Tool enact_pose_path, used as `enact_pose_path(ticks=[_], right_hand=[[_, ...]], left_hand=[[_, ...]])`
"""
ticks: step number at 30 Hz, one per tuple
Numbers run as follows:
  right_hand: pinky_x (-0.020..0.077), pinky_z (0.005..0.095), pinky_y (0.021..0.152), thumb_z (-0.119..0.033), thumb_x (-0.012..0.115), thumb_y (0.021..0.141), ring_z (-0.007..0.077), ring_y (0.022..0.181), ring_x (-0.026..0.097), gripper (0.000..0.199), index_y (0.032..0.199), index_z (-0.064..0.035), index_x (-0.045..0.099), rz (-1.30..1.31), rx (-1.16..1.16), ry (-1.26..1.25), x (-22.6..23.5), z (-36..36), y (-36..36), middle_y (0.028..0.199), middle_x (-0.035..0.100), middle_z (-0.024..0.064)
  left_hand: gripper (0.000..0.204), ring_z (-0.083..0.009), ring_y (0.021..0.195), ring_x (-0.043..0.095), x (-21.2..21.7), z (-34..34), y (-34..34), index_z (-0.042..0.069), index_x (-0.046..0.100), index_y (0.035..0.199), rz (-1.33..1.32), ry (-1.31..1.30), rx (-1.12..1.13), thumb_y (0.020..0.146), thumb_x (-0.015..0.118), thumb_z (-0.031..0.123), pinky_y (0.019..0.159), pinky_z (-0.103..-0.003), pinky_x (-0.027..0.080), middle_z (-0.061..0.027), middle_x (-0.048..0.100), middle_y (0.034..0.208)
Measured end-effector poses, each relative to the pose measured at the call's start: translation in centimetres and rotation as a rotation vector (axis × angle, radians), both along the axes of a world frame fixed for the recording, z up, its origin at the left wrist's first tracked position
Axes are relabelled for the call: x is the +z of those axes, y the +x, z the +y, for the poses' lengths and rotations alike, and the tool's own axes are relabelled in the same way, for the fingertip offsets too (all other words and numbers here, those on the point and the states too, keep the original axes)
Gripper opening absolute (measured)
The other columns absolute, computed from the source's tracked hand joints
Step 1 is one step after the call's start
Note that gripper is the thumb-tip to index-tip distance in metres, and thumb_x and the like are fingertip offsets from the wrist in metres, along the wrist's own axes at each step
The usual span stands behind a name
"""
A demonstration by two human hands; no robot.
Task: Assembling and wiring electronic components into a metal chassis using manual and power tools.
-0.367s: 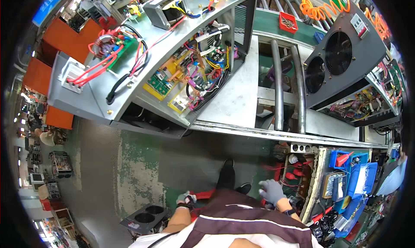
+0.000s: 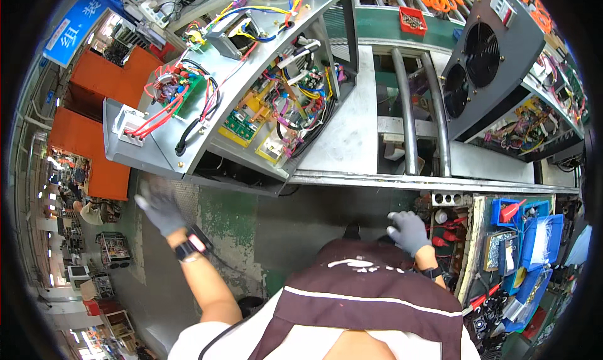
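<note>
My left hand point(image 2: 164, 214), in a grey glove, reaches out over the floor at the left, just below the near left corner of an open grey metal machine point(image 2: 207, 140). Its fingers are smeared by motion, but the thumb stands apart and nothing shows in the hand. A dark wristband with a lit face point(image 2: 190, 245) is on that wrist. My right hand point(image 2: 409, 232), also gloved, hovers in front of my apron point(image 2: 370, 284), left of some red clips point(image 2: 447, 229). Its fingers are loosely bent and apart, holding nothing. Wires, yellow boards and a coil fill the machine.
A second grey unit with two fans point(image 2: 482, 53) stands right on the roller line point(image 2: 407, 115). A red parts bin point(image 2: 412, 22) sits at the back. Blue trays point(image 2: 541, 241) and tools crowd the bench at the right. Orange cabinets point(image 2: 112, 68) stand at the far left.
My left hand has swung forward and left from beside my body to near the machine's corner. The right hand has moved a little forward. The view has shifted slightly.
</note>
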State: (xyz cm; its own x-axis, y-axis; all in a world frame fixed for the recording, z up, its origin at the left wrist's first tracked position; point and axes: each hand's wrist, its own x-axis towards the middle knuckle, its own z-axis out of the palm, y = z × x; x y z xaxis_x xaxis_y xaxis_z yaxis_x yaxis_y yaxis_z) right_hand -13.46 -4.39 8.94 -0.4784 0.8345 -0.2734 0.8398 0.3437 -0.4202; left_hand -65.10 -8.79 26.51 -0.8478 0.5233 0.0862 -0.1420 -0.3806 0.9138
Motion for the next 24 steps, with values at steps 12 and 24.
enact_pose_path(ticks=[12, 24], right_hand=[[0.0432, 0.0396, 0.076, -0.022, 0.063, 0.072, 0.028, 0.088, 0.054, 0.035, 0.105, -0.0102, 0.058, 0.104, -0.366, 0.116, 1.4, 4.3, 10.8, 0.087, 0.06, 0.0092], [0.0431, 0.0388, 0.078, -0.022, 0.063, 0.073, 0.0289, 0.088, 0.054, 0.035, 0.105, -0.0093, 0.058, 0.03, -0.274, -0.099, 1.3, 5.8, 9.5, 0.088, 0.059, 0.0098]], left_hand=[[0.034, -0.0225, 0.113, 0.044, 10.7, 9.2, 7.8, 0.002, 0.041, 0.118, 1.008, 0.154, 0.272, 0.088, 0.044, 0.015, 0.097, -0.038, 0.036, -0.0118, 0.045, 0.124], [0.029, -0.0232, 0.113, 0.044, 10.4, 9.1, 7.2, 0.0, 0.042, 0.112, 0.881, 0.207, 0.229, 0.083, 0.045, 0.003, 0.097, -0.037, 0.037, -0.013, 0.045, 0.123]])
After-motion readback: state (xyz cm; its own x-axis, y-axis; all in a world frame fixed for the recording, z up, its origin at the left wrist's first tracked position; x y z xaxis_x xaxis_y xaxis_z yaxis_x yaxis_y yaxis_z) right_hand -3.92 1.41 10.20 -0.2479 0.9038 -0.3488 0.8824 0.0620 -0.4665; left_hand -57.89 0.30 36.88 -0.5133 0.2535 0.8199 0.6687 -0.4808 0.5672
